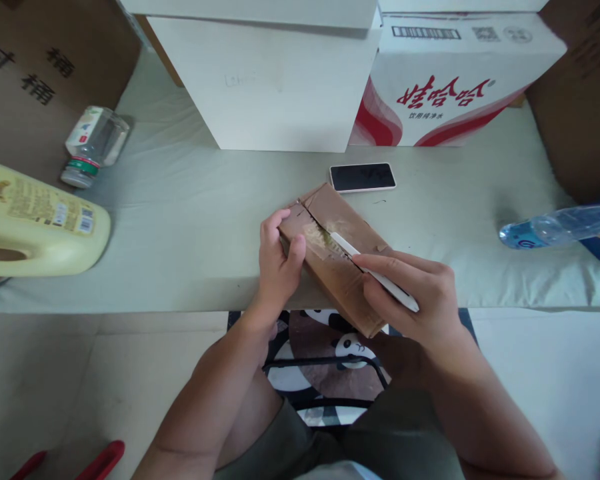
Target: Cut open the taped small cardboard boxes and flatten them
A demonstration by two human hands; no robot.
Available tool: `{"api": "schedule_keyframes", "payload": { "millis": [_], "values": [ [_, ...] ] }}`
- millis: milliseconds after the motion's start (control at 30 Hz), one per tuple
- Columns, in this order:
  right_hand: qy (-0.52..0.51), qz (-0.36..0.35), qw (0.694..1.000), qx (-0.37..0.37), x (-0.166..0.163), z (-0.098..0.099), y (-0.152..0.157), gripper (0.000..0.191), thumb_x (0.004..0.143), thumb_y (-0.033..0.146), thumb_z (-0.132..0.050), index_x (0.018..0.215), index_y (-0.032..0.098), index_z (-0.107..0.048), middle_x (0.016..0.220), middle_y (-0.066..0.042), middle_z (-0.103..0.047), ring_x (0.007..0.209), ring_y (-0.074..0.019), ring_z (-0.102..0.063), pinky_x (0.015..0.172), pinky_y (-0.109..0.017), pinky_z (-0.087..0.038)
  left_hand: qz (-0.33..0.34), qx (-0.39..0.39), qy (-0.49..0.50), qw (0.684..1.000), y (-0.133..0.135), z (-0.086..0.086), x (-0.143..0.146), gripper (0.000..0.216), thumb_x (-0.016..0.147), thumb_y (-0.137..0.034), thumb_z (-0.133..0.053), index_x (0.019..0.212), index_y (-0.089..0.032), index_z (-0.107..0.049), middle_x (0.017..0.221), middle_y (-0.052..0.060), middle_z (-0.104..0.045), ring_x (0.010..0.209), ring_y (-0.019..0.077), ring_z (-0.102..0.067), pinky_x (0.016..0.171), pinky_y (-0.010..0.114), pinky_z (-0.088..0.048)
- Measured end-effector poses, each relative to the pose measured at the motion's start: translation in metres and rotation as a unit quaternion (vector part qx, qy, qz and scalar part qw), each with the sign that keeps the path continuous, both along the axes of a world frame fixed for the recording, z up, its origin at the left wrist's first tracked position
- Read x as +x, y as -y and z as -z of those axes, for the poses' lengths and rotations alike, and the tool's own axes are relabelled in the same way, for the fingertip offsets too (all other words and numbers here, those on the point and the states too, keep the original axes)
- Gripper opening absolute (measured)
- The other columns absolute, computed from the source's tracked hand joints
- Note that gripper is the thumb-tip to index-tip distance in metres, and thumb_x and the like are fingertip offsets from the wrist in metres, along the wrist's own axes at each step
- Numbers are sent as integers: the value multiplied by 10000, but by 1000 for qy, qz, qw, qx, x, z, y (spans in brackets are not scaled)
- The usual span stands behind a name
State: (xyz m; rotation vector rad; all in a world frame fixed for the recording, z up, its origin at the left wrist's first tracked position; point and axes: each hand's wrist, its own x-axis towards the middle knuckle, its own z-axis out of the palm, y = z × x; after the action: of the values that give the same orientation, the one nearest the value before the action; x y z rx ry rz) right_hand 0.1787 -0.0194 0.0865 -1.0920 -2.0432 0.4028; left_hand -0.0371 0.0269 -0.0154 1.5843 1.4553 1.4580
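Note:
A small brown cardboard box [350, 283] lies slantwise over the table's front edge, its near corner jutting out past it. My left hand [280, 257] grips the box's left end, thumb on top and fingers along the side. In my right hand [413, 290] is a slim white box cutter [393, 291], pinched between thumb and fingers. Its tip rests at the seam along the top of the box, where the cardboard is torn and scuffed. How deep the tip reaches cannot be made out.
Just behind the box lies a phone [363, 177]. White cartons [285, 87] stand at the back. To the left are a yellow jug [45, 223] and a clear bottle [93, 143]; a water bottle [560, 225] lies at right. A panda-print chair [325, 340] is below.

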Motion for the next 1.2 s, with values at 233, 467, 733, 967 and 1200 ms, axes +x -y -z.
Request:
{"api": "schedule_keyframes", "payload": {
  "millis": [233,467,733,967,1200],
  "values": [
    [15,-17,1000,-8,0,-3,-1,250,935,120,-606,1127,207,-741,838,-34,-771,637,-120,-693,565,-227,-522,-1,4,-2,1000,0,-1,0,592,974,-687,-506,1385,-260,-500,1339,131,-605,1296,300,-580,1135,519,-453],
    [-14,3,1000,12,-1,0,1,314,880,86,-625,1115,238,-768,809,-26,-745,672,-138,-709,584,-239,-532,-2,15,-10,1000,0,0,0,576,986,-672,-495,1390,-261,-497,1338,130,-606,1288,299,-584,1129,510,-464],
    [-35,27,997,65,-3,-1,2,249,900,95,-591,995,215,-787,665,-2,-680,506,-100,-582,463,-235,-433,4,4,-17,1000,-1,1,-2,590,989,-692,-466,1398,-267,-474,1356,130,-592,1303,296,-573,1133,504,-456],
    [-50,24,997,54,-2,2,4,268,879,53,-603,1014,208,-777,678,10,-669,520,-93,-576,495,-232,-448,-1,9,-6,1000,-1,1,-1,596,978,-698,-491,1386,-264,-495,1335,128,-602,1288,297,-580,1127,511,-459],
    [-43,7,999,18,-3,0,3,251,900,73,-597,1027,182,-784,706,-8,-675,580,-99,-614,527,-223,-468,4,6,12,1000,0,1,0,598,972,-684,-519,1386,-252,-501,1347,142,-603,1303,316,-576,1137,542,-449]
  ]
}}
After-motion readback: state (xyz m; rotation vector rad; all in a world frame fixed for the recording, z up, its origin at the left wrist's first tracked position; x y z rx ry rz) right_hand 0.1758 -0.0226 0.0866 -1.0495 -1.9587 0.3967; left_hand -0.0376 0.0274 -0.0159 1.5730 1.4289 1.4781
